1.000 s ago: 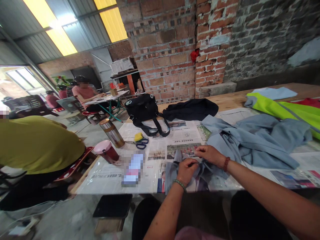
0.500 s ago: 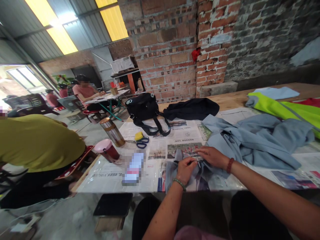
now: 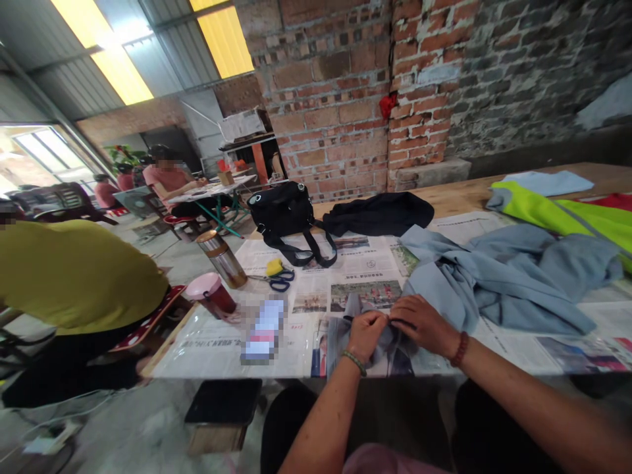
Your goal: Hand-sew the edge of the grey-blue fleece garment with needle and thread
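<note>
My left hand [image 3: 366, 336], with a green bead bracelet, pinches a bunched piece of grey cloth [image 3: 338, 345] at the table's near edge. Close against it, my right hand [image 3: 423, 324], wearing a red-brown bead bracelet, has its fingers bent and closed over the same cloth. A dark strip shows under the right fingers, and whatever is at their tips is hidden. Just beyond the right hand, a larger crumpled grey garment [image 3: 513, 276] lies spread; I cannot tell whether it joins the piece in my hands.
Newspaper under clear plastic covers the table [image 3: 197, 355]. On it are a phone [image 3: 264, 329], pink-lidded cup [image 3: 212, 295], steel flask [image 3: 222, 260], blue-handled scissors [image 3: 281, 280], black bag [image 3: 281, 214], dark cloth [image 3: 380, 214] and yellow-green vest [image 3: 548, 210]. A person in an olive top [image 3: 79, 276] sits at left.
My right hand has drawn in towards the left, its outstretched fingers now bent and closed. A thin shiny sliver seen by the left fingertips before is now hidden. The left hand stays in place.
</note>
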Motion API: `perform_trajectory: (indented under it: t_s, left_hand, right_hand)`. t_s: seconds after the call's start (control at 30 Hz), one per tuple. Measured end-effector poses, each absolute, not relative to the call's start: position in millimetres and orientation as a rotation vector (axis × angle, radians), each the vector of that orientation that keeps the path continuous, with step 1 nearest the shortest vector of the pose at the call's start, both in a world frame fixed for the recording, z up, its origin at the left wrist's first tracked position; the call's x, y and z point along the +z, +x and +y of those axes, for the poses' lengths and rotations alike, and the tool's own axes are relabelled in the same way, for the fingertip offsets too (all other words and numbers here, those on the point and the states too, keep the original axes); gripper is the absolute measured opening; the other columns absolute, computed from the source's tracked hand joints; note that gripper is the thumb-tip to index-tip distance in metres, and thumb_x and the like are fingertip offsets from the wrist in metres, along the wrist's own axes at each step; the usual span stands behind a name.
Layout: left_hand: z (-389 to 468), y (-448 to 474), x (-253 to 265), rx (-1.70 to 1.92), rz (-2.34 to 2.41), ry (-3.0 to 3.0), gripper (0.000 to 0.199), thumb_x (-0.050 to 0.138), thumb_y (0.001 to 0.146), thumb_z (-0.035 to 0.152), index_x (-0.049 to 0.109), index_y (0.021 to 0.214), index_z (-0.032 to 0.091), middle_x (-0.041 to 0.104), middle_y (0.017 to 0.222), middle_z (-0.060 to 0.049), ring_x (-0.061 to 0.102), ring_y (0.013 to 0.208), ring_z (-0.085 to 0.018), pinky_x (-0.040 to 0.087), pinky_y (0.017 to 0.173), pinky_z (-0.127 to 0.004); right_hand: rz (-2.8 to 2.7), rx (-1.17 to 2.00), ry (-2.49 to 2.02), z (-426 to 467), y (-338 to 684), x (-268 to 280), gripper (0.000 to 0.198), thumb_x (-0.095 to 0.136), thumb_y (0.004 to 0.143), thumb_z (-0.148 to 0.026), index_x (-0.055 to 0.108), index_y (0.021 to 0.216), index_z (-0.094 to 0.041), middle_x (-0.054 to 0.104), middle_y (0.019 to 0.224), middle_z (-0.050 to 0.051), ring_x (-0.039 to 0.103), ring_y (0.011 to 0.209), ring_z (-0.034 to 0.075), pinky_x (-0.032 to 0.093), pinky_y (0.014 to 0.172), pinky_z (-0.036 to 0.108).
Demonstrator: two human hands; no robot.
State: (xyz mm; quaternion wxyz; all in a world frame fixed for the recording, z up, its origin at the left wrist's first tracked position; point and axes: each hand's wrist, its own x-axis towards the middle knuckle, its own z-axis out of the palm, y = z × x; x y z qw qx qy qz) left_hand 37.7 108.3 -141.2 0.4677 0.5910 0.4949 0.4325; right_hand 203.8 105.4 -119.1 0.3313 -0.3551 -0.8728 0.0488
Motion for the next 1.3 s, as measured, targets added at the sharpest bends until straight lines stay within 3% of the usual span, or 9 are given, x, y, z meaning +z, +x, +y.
perform_trajectory:
  t_s: [0.17,0.6,0.7,0.77,0.9,1.0,1.3]
  left_hand:
    - [107.1,38.6,-138.3,1.077,1.188,1.423,0.023,0.058,0.069,0.033,0.065,0.061,0.013,0.053,0.055,0.002,0.043,0.056,-0.010,0.036,0.056,-0.023]
    - [106.5,39.7,-136.2,1.034,1.153,1.415,0.014,0.058,0.064,0.026,0.064,0.059,0.014,0.053,0.054,0.002,0.043,0.055,-0.010,0.035,0.054,-0.022]
    - [106.9,40.3,-137.1,1.041,1.163,1.383,0.014,0.059,0.064,0.026,0.065,0.061,0.013,0.054,0.055,0.002,0.044,0.055,-0.010,0.036,0.055,-0.022]
    - [106.8,40.7,-137.3,1.046,1.172,1.365,0.014,0.060,0.064,0.025,0.065,0.062,0.013,0.055,0.055,0.002,0.044,0.055,-0.009,0.036,0.055,-0.022]
    - [105.6,40.7,-136.3,1.045,1.178,1.355,0.014,0.060,0.064,0.026,0.066,0.062,0.013,0.055,0.055,0.002,0.043,0.054,-0.009,0.035,0.054,-0.022]
    - [104.7,40.2,-135.5,1.047,1.193,1.351,0.016,0.062,0.064,0.029,0.066,0.062,0.014,0.055,0.055,0.001,0.043,0.054,-0.009,0.035,0.053,-0.022]
    - [105.3,39.7,-134.4,1.042,1.201,1.379,0.015,0.062,0.066,0.028,0.067,0.062,0.015,0.058,0.057,0.001,0.047,0.056,-0.010,0.038,0.056,-0.023]
  right_hand:
    - [-2.185,0.244,-1.019,108.9,198.9,-121.8,0.015,0.048,0.084,-0.026,0.062,0.081,-0.021,0.065,0.081,0.005,0.056,0.080,0.019,0.040,0.074,0.036]
    - [-1.632,0.779,-1.168,103.1,198.0,-94.3,0.021,0.045,0.081,-0.041,0.055,0.081,-0.022,0.064,0.087,0.006,0.058,0.086,0.019,0.045,0.080,0.033]
    - [-1.523,1.090,-1.109,111.1,196.9,-73.4,0.024,0.045,0.080,-0.045,0.047,0.079,-0.021,0.064,0.080,0.004,0.060,0.063,0.014,0.048,0.060,0.028]
    - [-1.393,1.379,-1.070,120.5,197.6,-62.4,0.025,0.047,0.078,-0.045,0.040,0.079,-0.021,0.064,0.074,0.002,0.058,0.050,0.012,0.043,0.044,0.024]
    - [-1.249,1.690,-1.000,144.3,204.1,-49.2,0.026,0.058,0.073,-0.038,0.040,0.081,-0.021,0.061,0.065,-0.002,0.063,0.056,0.015,0.044,0.043,0.021]
    - [-1.275,1.613,-0.986,163.0,209.2,-42.6,0.022,0.059,0.073,-0.034,0.043,0.079,-0.020,0.062,0.064,-0.001,0.065,0.063,0.015,0.046,0.046,0.021]
    - [-1.420,0.927,-1.133,215.2,229.5,-14.4,0.010,0.054,0.078,-0.027,0.050,0.075,-0.019,0.062,0.059,-0.001,0.062,0.058,0.011,0.045,0.043,0.016]
